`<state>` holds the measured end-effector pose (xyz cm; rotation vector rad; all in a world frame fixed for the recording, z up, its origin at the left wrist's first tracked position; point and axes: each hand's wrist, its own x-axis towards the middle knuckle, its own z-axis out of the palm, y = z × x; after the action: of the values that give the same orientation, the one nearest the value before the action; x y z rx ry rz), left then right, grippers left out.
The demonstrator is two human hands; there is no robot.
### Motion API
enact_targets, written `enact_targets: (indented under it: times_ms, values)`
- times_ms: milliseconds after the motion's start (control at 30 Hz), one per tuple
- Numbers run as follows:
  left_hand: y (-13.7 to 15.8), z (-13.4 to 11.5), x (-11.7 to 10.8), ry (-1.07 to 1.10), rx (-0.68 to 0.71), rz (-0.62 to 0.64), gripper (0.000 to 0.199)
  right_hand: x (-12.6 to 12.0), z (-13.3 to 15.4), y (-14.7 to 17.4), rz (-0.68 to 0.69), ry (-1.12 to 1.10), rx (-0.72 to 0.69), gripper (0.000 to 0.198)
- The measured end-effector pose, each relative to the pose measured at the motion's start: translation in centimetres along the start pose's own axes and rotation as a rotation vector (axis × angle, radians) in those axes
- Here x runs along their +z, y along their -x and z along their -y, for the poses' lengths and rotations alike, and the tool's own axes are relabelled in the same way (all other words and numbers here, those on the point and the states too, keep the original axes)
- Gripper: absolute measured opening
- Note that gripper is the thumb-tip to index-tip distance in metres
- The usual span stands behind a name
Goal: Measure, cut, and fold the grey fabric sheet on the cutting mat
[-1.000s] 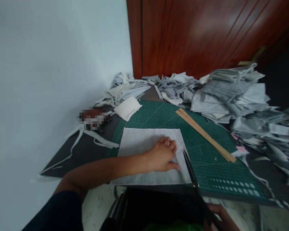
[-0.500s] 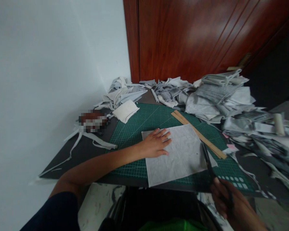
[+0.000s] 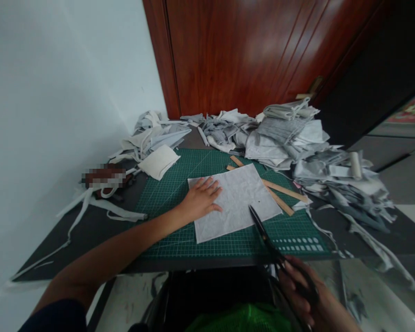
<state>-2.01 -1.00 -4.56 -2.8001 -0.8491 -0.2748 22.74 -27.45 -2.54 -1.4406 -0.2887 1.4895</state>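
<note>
Now your left hand (image 3: 201, 199) lies flat, fingers spread, on the near-left corner of a pale fabric square (image 3: 237, 200) in the middle of the green cutting mat (image 3: 180, 184). Your right hand (image 3: 302, 295) grips black scissors (image 3: 263, 230), blades shut (tips over the square's near-right edge). No cut shows in the square. Grey offcuts (image 3: 297, 143) are heaped beyond the mat.

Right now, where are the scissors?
The scissors are in the right hand at the lower right of the head view, blades pointing up-left to the near right edge of the white cloth on the green cutting mat.
</note>
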Motion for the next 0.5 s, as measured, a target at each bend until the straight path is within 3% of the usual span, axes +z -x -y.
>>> enact_targets:
  times_ms: [133,233,367,500]
  values:
    - [1.2,0.5,-0.7,0.006,0.030,-0.174,0.071,0.0,1.4,-2.6,0.017,-0.017,-0.090,0.057]
    - [3.7,-0.3,-1.3,0.142,0.075,-0.240,0.060,0.1,1.4,-3.3,0.005,0.002,-0.138,0.060]
    - [7.6,-3.1,-2.4,0.324,0.237,-0.153,0.045,-0.2,0.1,-2.1,0.035,0.034,-0.232,0.045]
    - [10.0,-6.2,-3.5,0.372,0.134,-0.129,0.044,-1.4,-1.2,0.7,0.081,0.153,-0.181,0.048]
